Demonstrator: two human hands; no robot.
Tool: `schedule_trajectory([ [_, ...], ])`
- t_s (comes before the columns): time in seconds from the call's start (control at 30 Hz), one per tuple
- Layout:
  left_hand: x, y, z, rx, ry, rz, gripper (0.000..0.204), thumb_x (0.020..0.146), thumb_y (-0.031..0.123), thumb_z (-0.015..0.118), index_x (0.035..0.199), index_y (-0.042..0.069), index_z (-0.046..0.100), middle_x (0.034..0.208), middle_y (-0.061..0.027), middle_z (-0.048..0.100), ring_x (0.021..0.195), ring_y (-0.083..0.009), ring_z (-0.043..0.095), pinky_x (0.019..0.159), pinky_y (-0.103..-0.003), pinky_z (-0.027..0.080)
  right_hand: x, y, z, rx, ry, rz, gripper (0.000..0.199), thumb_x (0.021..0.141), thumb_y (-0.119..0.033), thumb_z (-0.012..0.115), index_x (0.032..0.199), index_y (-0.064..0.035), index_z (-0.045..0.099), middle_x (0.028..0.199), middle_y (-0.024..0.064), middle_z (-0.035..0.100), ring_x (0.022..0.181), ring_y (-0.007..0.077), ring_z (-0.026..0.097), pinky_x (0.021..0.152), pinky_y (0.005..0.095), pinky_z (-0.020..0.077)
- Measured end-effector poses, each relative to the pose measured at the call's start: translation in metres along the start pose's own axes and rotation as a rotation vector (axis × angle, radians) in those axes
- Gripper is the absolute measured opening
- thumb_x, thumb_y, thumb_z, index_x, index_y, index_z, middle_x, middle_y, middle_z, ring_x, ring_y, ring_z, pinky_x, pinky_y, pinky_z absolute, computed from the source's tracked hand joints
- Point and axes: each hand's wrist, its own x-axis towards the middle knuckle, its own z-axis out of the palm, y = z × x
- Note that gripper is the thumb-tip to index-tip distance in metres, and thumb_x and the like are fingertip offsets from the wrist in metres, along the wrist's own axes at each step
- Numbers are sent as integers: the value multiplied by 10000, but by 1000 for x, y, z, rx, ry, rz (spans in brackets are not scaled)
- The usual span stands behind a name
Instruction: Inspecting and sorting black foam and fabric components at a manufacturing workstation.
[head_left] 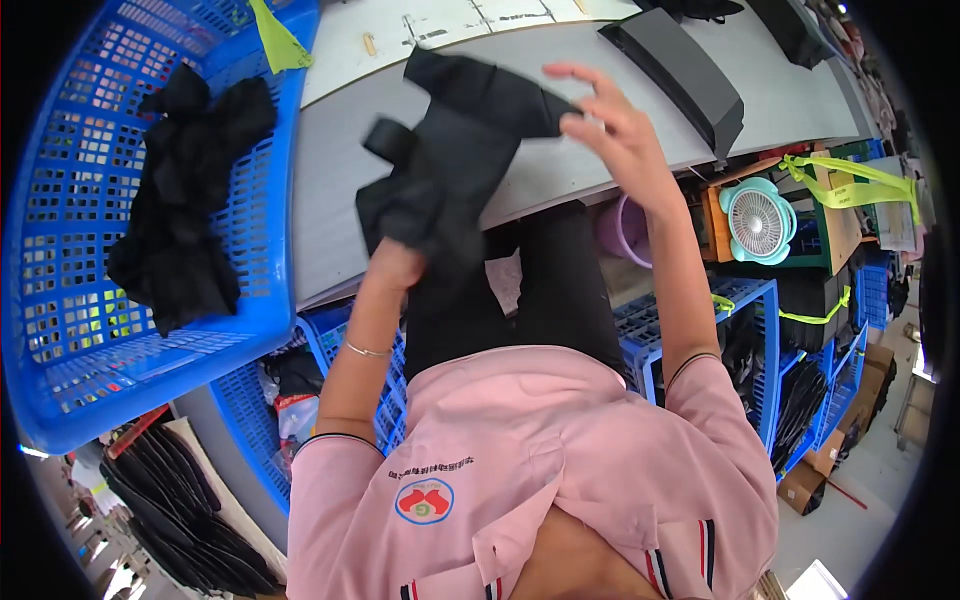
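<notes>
Fabric like this black cloth piece [450, 160] looks light and floppy, so with your left hand [395, 262] bunching its bottom, let your half-spread right hand [612, 125] pinch the top corner.

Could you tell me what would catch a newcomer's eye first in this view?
Probably the black fabric piece held up at the centre over the grey table, gripped from below by the left hand and pinched at its top by the right hand. Next, the big blue basket at left, with more black fabric piled inside.
</notes>
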Motion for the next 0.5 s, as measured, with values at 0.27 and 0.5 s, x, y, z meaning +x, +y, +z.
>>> schedule_trajectory([
  [0.27, 1, -14, 95, 1118, 774, 315, 257, 989, 134, 597, 1207, 8, 645, 1245, -80, 613, 978, -107, 616, 865, -269, 488, -30, 52, 23, 208, 457, 461, 238, 974, -181, 619, 1079, 31, 649, 1047, 105, 693, 891, 158, 675, 800, 270, 521],
  [0.5, 65, 25, 74, 691, 629, 415, 355, 949, 178, 671, 1280, 68, 610, 1112, -3, 633, 937, -88, 600, 810, -215, 479, -37, 27, 99, 1112, 75, 663, 412, 963, -278, 651, 1280, -29, 565, 1134, 60, 657, 984, 132, 631, 844, 287, 506],
])
